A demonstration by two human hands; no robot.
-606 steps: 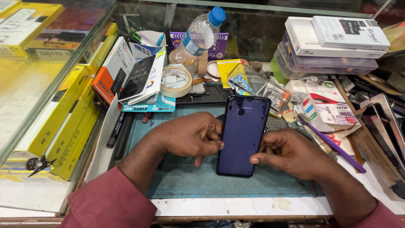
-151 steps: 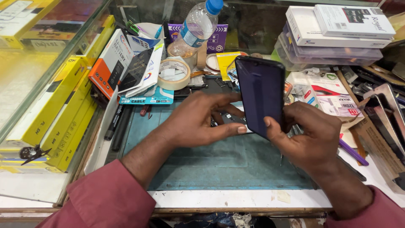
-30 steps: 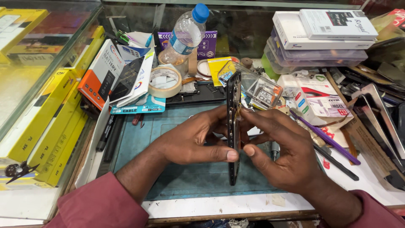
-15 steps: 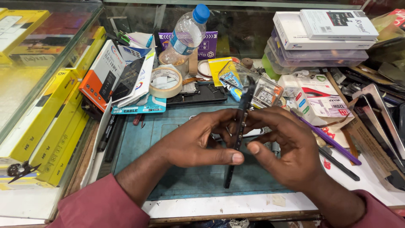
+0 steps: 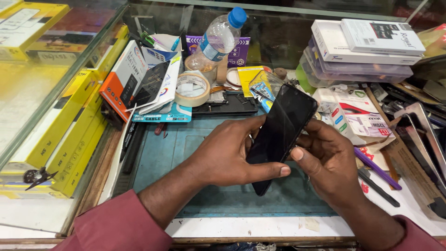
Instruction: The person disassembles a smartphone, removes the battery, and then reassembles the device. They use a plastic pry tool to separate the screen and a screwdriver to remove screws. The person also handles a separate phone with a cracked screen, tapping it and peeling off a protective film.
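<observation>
Head view, looking down at a cluttered repair bench. Nearest, two forearms in dark red sleeves [image 5: 116,227] reach in from the bottom edge. Both hands hold a slim black smartphone [image 5: 281,135] with its dark glass screen facing up, tilted with its top end leaning away to the right, raised just above a teal rubber work mat [image 5: 186,148]. The left hand [image 5: 227,155] cups the phone's left edge, its thumb pressed flat along the lower screen and its other fingers curled together behind the phone. The right hand [image 5: 327,162] grips the right edge, thumb tip pressed against the side and fingers bent close together behind.

Beyond the mat lie a roll of beige tape [image 5: 192,89], a black tray [image 5: 227,103] and a clear plastic water bottle with a blue cap [image 5: 218,39]. To the left stand yellow boxes [image 5: 69,125] against a glass case. To the right sit stacked white boxes [image 5: 362,44], and a purple-handled tool [image 5: 376,168] lies just beside the right hand.
</observation>
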